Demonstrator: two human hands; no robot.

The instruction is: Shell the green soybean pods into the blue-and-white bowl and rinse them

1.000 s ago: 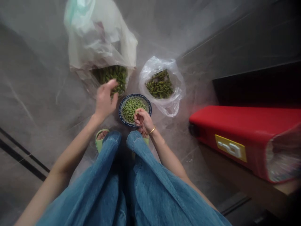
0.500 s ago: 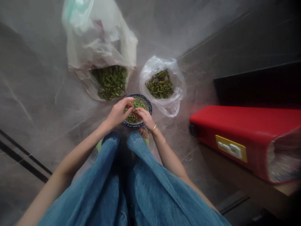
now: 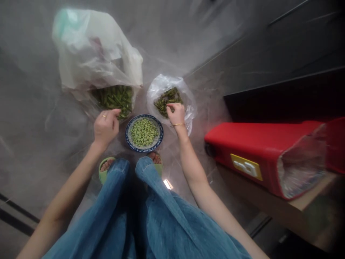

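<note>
My left hand (image 3: 106,125), a ring on one finger, is closed at the near edge of a large whitish plastic bag (image 3: 91,68). Its fingertips reach the green bean pods (image 3: 117,99) in the bag's mouth; whatever they pinch is hidden. Over a smaller clear plastic bag (image 3: 190,95) my right hand (image 3: 176,112) has its fingers curled together, and I cannot make out anything in them. Darker green pods or husks (image 3: 168,97) lie in that bag. Between the hands stands a blue-rimmed bowl (image 3: 127,142) of shelled green beans (image 3: 144,132).
A red bin (image 3: 250,138) with a yellow label and a plastic liner lies on its side on a wooden ledge (image 3: 299,203) at right. My feet in green slippers (image 3: 104,172) are just below the bowl. Grey tiled floor (image 3: 61,140) surrounds everything.
My hands were together over the bowl and have parted. The left has moved to the pods in the large bag, the right to the small bag. The bowl of beans is now uncovered.
</note>
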